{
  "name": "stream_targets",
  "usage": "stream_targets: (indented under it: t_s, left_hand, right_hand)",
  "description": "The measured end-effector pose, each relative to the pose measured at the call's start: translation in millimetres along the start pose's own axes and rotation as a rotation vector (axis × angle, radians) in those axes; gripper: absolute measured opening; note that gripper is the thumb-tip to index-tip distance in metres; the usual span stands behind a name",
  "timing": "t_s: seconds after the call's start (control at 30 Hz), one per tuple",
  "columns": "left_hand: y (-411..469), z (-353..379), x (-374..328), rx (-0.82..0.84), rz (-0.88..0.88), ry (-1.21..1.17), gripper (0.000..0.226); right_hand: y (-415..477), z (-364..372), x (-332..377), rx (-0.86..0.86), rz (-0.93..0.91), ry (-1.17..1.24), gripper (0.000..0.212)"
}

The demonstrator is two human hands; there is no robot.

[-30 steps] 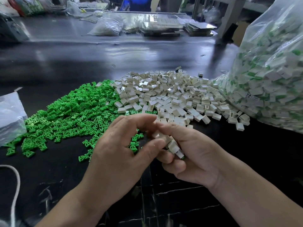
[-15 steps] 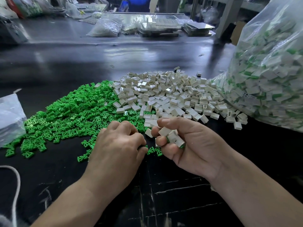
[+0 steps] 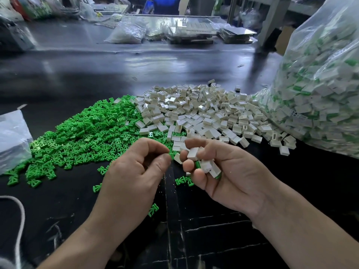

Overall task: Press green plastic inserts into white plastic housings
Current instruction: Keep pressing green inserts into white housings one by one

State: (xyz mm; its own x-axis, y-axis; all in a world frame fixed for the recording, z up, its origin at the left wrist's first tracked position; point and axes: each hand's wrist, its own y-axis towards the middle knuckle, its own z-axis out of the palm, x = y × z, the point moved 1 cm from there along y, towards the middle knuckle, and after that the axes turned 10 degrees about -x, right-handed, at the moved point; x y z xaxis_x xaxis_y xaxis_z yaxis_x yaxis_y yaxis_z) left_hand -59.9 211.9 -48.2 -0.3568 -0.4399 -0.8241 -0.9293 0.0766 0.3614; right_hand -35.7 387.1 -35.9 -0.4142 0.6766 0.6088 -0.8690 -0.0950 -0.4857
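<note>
A heap of green plastic inserts lies on the black table, left of a heap of white plastic housings. My left hand pinches one green insert between thumb and forefinger, just left of my right hand. My right hand grips several white housings, some with green inserts showing; one housing sits between its fingertips. The two hands are almost touching above the near edge of the heaps.
A large clear bag full of assembled white and green parts stands at the right. A smaller plastic bag lies at the left edge, a white cord below it. More bags and trays sit across the table.
My left hand has lifted off the table with a green insert pinched in its fingertips and moved toward my right hand. My right hand still holds the housings.
</note>
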Motion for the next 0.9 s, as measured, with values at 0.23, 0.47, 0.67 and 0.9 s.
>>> stream_targets:
  t_s: [0.23,0.47,0.67,0.9]
  left_hand:
    - [-1.0,-0.5,-5.1,0.046,-0.201,-0.455,0.011]
    - [-2.4,3.2,-8.1,0.077,-0.295,-0.659,0.025]
    - [-0.5,1.1,-9.1,0.036,-0.274,-0.674,0.017]
    - [-0.4,-1.3,-9.9,0.016,-0.173,-0.54,0.01]
  right_hand:
    - [-0.2,-1.4,-2.6,-0.023,0.01,-0.131,0.012]
    - [-0.5,-1.4,-5.3,-0.002,-0.048,-0.239,0.03]
    - [-1.8,-2.0,-6.6,0.011,-0.201,-0.394,0.017]
    - [-5.3,0.7,-12.0,0.02,-0.34,-0.675,0.007]
